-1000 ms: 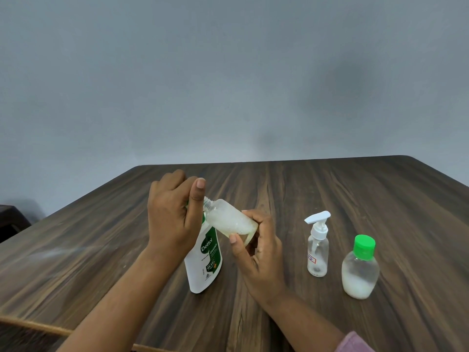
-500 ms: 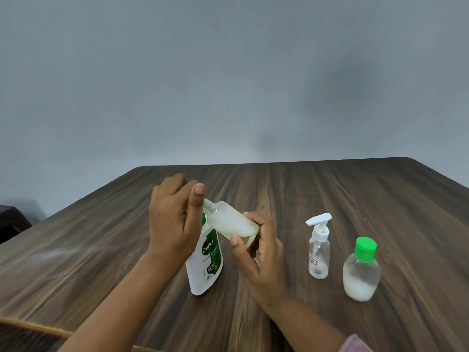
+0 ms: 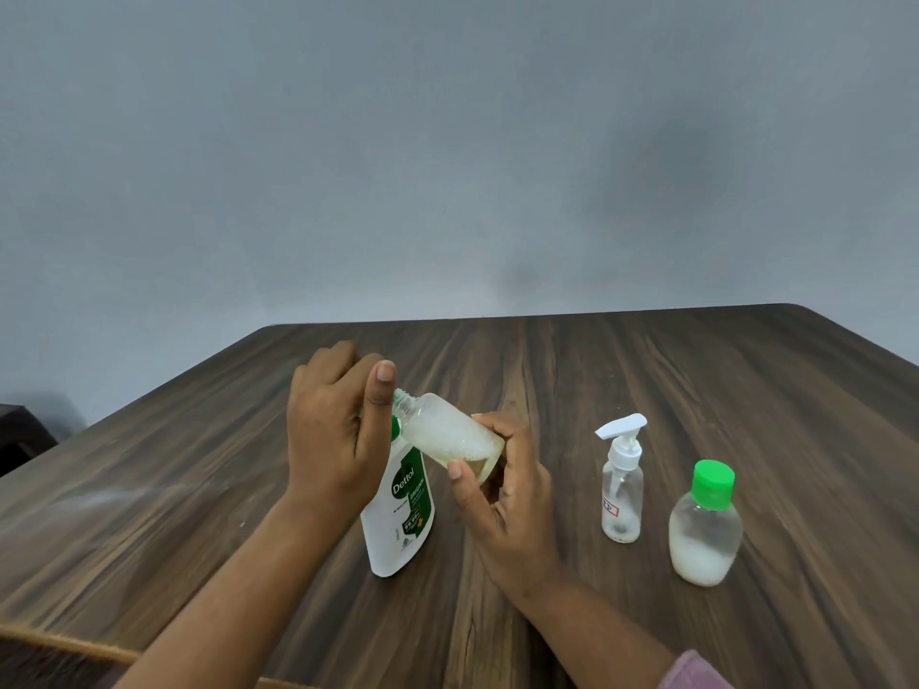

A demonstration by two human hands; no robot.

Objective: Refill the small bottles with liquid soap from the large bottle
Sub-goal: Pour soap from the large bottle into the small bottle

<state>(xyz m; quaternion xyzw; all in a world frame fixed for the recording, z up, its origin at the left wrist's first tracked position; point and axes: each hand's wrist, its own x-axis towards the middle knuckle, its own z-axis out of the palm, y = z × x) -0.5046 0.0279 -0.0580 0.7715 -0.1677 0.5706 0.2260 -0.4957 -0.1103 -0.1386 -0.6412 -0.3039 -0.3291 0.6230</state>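
A large white soap bottle (image 3: 400,514) with a green label stands on the wooden table (image 3: 646,370). My left hand (image 3: 333,430) is curled over its green top, thumb raised; what the fingers grip is hidden. Just right of it, my right hand (image 3: 502,494) holds a small clear bottle (image 3: 447,432) with no cap, tilted with its neck pointing left at my left thumb. Foamy soap fills much of it. Further right stand a clear pump bottle (image 3: 621,489) with a white head and a small bottle with a green cap (image 3: 705,527), partly filled with whitish soap.
The table's near edge (image 3: 69,643) runs along the bottom left. A grey wall rises behind the far edge. A dark object (image 3: 20,430) sits beyond the table at the far left.
Both hands and the tilted small bottle stay almost where they were. The bottles at the right have not moved.
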